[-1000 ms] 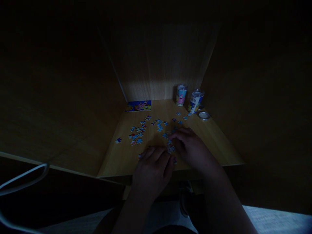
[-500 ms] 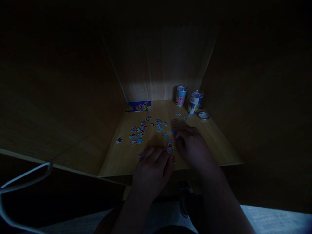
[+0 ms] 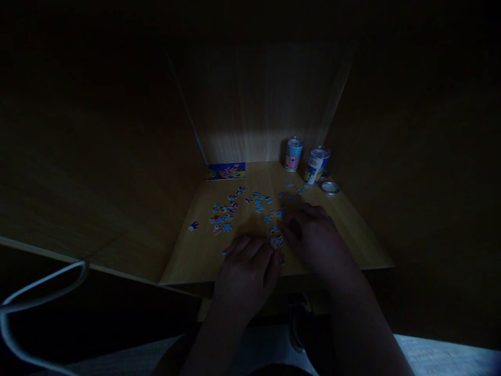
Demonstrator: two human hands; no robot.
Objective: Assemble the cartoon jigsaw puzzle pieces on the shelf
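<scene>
The scene is very dim. Several small blue jigsaw pieces (image 3: 229, 211) lie scattered on a wooden desk (image 3: 344, 230) inside a cubicle. A small joined cluster of pieces (image 3: 276, 239) sits near the desk's front edge, between my two hands. My left hand (image 3: 246, 269) rests palm down, its fingers flat on the desk just left of the cluster. My right hand (image 3: 315, 235) lies on the desk right of the cluster, fingers curled with the tips at the pieces; what they pinch, if anything, is too dark to make out.
Wooden walls close the desk on the left, back and right. A blue picture card (image 3: 226, 171) lies at the back left. Two small printed cans (image 3: 293, 154) (image 3: 316, 164) stand at the back right beside a round lid (image 3: 330, 187). A white cable (image 3: 39, 284) loops at lower left.
My right hand reached a little forward to the loose pieces, then drew back beside the cluster. My left hand stayed put. The view shifted slightly.
</scene>
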